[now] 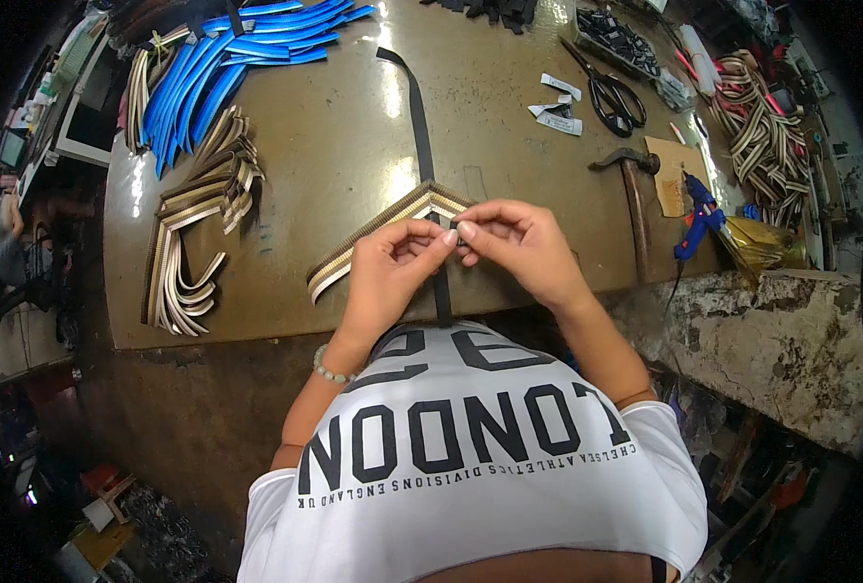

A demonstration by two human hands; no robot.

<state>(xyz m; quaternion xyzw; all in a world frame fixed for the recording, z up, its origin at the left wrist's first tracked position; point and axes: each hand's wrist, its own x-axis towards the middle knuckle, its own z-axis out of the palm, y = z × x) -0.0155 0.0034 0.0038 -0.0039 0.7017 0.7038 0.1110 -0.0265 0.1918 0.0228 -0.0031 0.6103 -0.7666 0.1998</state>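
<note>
My left hand [392,260] and my right hand [519,243] meet above the near edge of the brown worktable [354,126], fingertips pinched together on a narrow black strap [418,117]. The strap runs from the far middle of the table toward me and passes under both hands. A folded, V-shaped piece of beige and brown striped webbing [383,228] lies flat under my hands, its point just beyond my fingers. A beaded bracelet sits on my left wrist.
Blue straps [237,58] and stacks of striped webbing pieces [198,209] lie at the left. Black scissors [614,97], small white labels [558,112], a hammer [633,194] and a blue glue gun [698,216] sit at the right. More striped webbing [761,136] is piled far right.
</note>
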